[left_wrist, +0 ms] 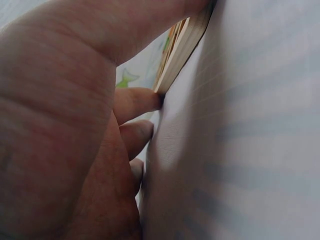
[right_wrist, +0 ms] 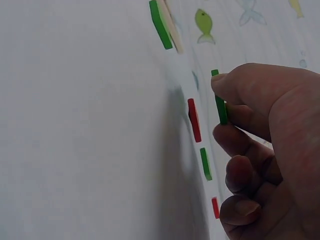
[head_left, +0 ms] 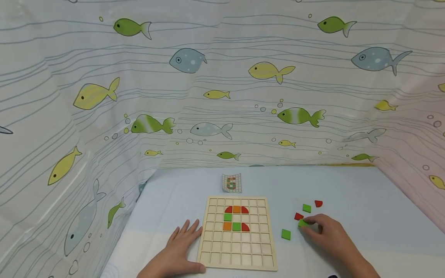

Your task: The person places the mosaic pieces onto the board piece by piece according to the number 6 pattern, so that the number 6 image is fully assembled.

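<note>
While one green tile (right_wrist: 220, 106) between fingers (right_wrist: 235, 140), two loose

We see a pale wooden board (head_left: 237, 249) ruled in a grid, its inlaid pieces (head_left: 236, 227) red, orange and green, and loose pieces (head_left: 286, 234) in plain green or red. Our card (head_left: 231, 183) carries red, green and orange on a pale grid. The whitish curtain (head_left: 222, 15) bears wavy blue-grey lines and green, yellow and blue-grey fish (head_left: 296, 116), some striped or spotted; the tabletop (head_left: 184, 193) is pale blue and whitish.
</note>
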### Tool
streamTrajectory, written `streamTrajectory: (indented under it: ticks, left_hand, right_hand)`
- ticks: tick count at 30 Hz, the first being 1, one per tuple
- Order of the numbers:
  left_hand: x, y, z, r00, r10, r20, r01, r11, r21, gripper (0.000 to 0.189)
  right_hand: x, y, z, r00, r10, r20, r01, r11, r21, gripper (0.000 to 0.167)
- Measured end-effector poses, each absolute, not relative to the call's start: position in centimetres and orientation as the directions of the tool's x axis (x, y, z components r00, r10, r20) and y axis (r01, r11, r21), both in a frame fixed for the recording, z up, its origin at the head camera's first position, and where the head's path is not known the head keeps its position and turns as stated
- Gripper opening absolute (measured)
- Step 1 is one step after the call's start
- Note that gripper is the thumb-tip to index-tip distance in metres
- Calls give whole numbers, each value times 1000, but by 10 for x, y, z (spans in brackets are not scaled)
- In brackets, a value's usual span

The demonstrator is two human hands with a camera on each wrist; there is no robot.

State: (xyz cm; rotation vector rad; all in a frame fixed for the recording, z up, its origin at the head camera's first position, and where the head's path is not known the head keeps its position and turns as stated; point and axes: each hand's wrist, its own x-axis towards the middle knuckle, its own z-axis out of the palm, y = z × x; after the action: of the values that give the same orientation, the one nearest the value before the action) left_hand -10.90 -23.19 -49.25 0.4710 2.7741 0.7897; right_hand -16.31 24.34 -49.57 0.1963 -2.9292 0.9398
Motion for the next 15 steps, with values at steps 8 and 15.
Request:
streamTrajectory:
  ticks: [8,15]
  left_hand:
    - [-109,-232,-493,-925,359,-123,242,807,539,113]
    - [-109,-231,-493,-925,360,-119,240,799,551,115]
  right_hand:
    - [-158,227,-491,-983,-151,105,-183,772,-609,26]
    - [-153,214,-491,-940,-269,209,-340,723,-601,22]
